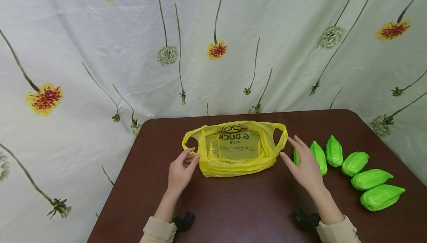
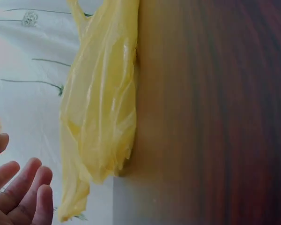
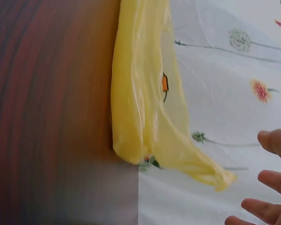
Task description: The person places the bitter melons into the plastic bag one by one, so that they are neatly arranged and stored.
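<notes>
A yellow plastic bag (image 1: 233, 167) printed "G.DUCK KIDS" stands on the dark table, its mouth spread wide and a loop handle at each side. My left hand (image 1: 181, 170) is beside the left handle, fingers relaxed and slightly bent. On the other side, my right hand (image 1: 305, 165) reaches beside the right handle with its fingers extended. In the left wrist view, a gap shows between the fingers (image 2: 25, 194) and the bag (image 2: 100, 103). The right wrist view likewise shows the fingers (image 3: 267, 211) apart from the bag (image 3: 136, 93). Neither hand holds anything.
Several bright green, ridged fruit-shaped objects (image 1: 371, 179) lie in an arc on the table's right side, some partly behind my right hand. The brown table (image 1: 247, 209) has its far edge against a white cloth (image 1: 133, 42) with a flower print.
</notes>
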`<state>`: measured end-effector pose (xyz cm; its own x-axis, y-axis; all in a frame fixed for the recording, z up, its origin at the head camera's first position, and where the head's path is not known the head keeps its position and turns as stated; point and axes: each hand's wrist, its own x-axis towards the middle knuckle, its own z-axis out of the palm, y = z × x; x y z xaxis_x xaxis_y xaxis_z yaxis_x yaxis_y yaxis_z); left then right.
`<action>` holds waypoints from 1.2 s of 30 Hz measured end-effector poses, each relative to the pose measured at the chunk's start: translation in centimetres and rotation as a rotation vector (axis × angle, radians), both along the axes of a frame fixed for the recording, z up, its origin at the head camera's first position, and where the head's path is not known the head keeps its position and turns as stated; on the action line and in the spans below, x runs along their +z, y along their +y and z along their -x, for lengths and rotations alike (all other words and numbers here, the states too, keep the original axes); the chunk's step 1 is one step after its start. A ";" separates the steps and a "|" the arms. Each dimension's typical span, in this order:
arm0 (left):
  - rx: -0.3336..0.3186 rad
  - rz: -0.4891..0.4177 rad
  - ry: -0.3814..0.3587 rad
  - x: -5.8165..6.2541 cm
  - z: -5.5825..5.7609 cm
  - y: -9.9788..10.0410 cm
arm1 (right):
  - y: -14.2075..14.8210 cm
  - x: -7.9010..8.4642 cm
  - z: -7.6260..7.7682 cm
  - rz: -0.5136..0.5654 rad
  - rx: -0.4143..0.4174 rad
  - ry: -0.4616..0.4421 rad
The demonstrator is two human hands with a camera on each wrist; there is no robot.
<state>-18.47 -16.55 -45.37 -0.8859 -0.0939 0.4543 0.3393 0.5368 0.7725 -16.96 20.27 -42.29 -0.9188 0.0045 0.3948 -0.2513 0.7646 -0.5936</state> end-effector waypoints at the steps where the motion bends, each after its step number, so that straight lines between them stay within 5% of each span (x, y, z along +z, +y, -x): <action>1: 0.005 -0.017 -0.009 -0.1 0.0 -0.1 | 0.3 0.1 -0.1 0.022 -0.014 -0.004; 16: -0.018 -0.271 -0.317 -1.4 -0.1 -1.1 | 4.6 0.0 -2.2 0.209 -0.229 0.034; 27: -0.049 -0.390 -0.351 -2.3 0.2 -0.9 | 6.7 -0.3 -4.0 0.343 -0.414 -0.008; 36: -0.037 -0.475 -0.263 -3.3 0.7 -1.0 | 8.4 -1.1 -5.1 0.422 -0.578 -0.018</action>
